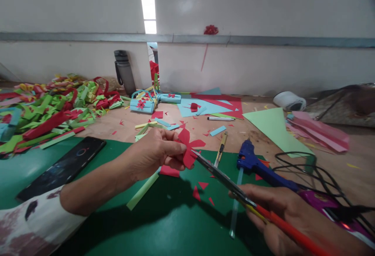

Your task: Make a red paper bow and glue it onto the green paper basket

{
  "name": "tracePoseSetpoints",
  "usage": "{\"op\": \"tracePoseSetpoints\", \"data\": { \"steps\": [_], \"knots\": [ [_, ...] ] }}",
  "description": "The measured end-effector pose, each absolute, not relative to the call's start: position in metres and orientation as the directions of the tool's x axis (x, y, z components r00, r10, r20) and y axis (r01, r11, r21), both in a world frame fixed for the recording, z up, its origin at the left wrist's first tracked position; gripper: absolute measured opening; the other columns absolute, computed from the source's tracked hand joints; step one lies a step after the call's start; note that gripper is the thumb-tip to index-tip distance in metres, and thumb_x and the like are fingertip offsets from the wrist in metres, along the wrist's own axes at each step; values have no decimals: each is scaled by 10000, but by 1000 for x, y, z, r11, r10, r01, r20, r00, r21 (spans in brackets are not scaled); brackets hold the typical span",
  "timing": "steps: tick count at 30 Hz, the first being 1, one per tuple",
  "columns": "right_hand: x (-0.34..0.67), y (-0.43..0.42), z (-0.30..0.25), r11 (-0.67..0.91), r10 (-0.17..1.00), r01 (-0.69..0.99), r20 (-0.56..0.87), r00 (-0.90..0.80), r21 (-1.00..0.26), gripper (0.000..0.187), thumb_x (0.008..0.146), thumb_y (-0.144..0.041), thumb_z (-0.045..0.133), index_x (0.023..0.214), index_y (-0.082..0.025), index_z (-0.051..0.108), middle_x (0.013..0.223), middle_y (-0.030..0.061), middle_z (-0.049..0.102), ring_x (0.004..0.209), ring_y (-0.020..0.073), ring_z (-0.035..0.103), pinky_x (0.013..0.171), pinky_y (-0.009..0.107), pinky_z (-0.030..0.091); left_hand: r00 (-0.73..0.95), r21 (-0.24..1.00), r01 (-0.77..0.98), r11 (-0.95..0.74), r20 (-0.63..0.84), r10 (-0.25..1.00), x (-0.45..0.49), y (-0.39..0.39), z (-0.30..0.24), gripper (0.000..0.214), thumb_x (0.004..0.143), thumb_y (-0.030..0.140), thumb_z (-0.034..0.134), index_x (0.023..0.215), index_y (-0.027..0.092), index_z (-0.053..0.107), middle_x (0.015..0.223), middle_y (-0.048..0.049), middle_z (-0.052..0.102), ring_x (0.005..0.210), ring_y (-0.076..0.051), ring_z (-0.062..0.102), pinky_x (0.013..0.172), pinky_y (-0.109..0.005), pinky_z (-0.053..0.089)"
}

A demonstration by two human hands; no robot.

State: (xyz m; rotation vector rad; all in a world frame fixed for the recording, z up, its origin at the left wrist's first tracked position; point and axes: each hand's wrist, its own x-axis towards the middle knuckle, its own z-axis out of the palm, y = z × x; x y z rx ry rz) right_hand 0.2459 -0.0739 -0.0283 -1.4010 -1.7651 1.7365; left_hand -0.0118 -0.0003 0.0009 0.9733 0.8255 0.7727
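Note:
My left hand pinches a red paper flower by its left petals, above the green mat. A pair of scissors with orange handles lies in the closed grip of my right hand. The scissor tips reach the flower near its centre, between petals. The blades look nearly closed together. Small red paper scraps lie on the mat below. Just beyond my right hand is a blue glue gun with a clear glue stick in it.
A heap of coloured paper strips fills the left, near a phone and a dark bottle. Small blue paper bags stand at the back. A cutter knife, green paper and black cables lie right.

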Motion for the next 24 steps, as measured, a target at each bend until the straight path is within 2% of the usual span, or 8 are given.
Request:
{"op": "tracePoseSetpoints", "data": {
  "steps": [4,8,14,18,24],
  "knots": [
    [248,-74,-29,-223,761,426,-430,-485,-877,340,720,-395,634,995,-196,620,588,-61,297,504,75,248,441,199,186,458,919,-167,357,-248,854,-12,-1,1,152,600,159,752,598,86,619,571,-52,656,493,-118,608,511,-215,526],
    [246,-73,-25,-167,785,473,-406,-467,-865,280,671,-317,661,918,-189,629,603,-58,304,520,74,246,441,196,194,465,918,-173,356,-242,852,-12,0,0,151,605,158,755,601,94,619,572,-44,658,494,-113,609,507,-202,522],
    [243,-73,-22,-149,781,429,-372,-502,-891,375,713,-523,626,864,-179,614,552,-64,303,478,65,239,413,198,176,461,921,-171,349,-238,855,-11,-1,-1,185,599,173,763,570,112,590,557,-24,639,493,-103,597,490,-186,507],
    [243,-73,-22,-204,764,427,-416,-493,-881,459,680,-582,644,909,-183,622,545,-66,313,464,65,239,412,207,177,467,923,-173,344,-231,854,-11,-2,-2,165,616,170,755,579,110,606,567,-27,641,497,-97,589,484,-178,494],
    [241,-73,-18,-218,757,474,-454,-470,-853,604,637,-746,580,835,-177,619,509,-66,341,457,71,267,440,225,226,448,926,-170,338,-233,863,-11,-3,-2,180,609,162,753,555,114,587,555,-28,638,485,-99,578,472,-181,480]
  ]
}}
